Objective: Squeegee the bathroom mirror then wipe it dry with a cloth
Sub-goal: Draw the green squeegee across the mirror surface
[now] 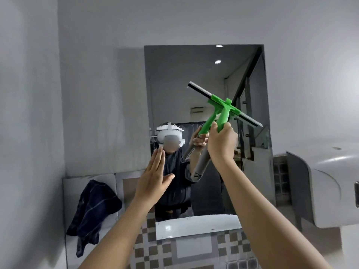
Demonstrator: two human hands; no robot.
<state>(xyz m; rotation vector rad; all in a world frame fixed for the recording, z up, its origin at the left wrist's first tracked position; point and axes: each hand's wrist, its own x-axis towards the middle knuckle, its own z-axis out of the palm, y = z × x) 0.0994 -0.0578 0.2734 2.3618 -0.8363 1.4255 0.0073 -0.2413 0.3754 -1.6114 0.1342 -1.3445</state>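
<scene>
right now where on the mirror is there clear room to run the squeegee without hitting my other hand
The mirror is free in its upper left, above the left hand and left of the squeegee. The strip under the right hand also looks clear. The lower left is crowded by the open left hand.

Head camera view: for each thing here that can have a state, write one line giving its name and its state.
Squeegee: gripped by the handle, blade tilted, raised at the mirror.
Right hand: closed on the squeegee.
Left hand: open, flat, holding nothing.
Mirror: upright on the wall; wetness cannot be told.
Dark cloth: draped on the ledge, unused.
Dispenser: closed.
</scene>
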